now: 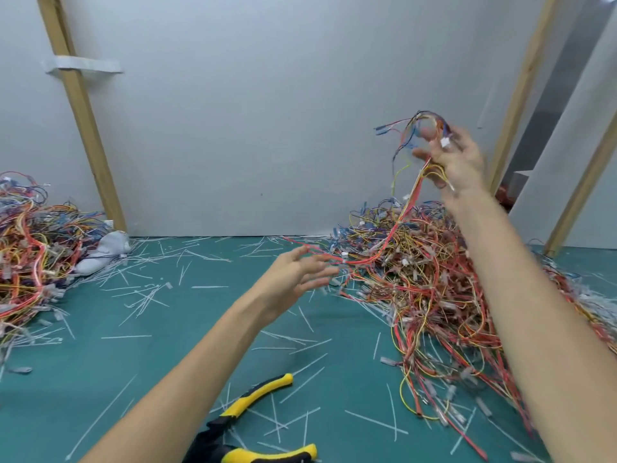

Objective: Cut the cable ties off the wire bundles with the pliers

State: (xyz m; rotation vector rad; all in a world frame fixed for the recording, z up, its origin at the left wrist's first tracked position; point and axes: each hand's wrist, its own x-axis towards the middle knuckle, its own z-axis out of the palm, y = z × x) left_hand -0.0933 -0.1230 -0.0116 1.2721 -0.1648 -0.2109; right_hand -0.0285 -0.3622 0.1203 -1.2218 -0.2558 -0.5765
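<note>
One wire bundle (415, 185) hangs gripped in the right hand (457, 162) above the pile (417, 279); the left hand (297, 275) hovers, fingers (325, 271) spread, holding nothing; pliers (253, 396) lie on the desk (167, 362).

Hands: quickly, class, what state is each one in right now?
Left hand: open, holding nothing.
Right hand: closed on a wire bundle.

the pliers (233, 411) lie at the worktop's near edge, head hidden under the left forearm (187, 372), lower handle cut by the bottom edge. the right hand (457, 162) gripping the wire bundle (414, 185) is blurred; no cable tie can be made out on it. the left wire pile (30, 248) runs off the left edge. the right forearm (534, 312) covers part of the right wire pile (417, 279).
</note>
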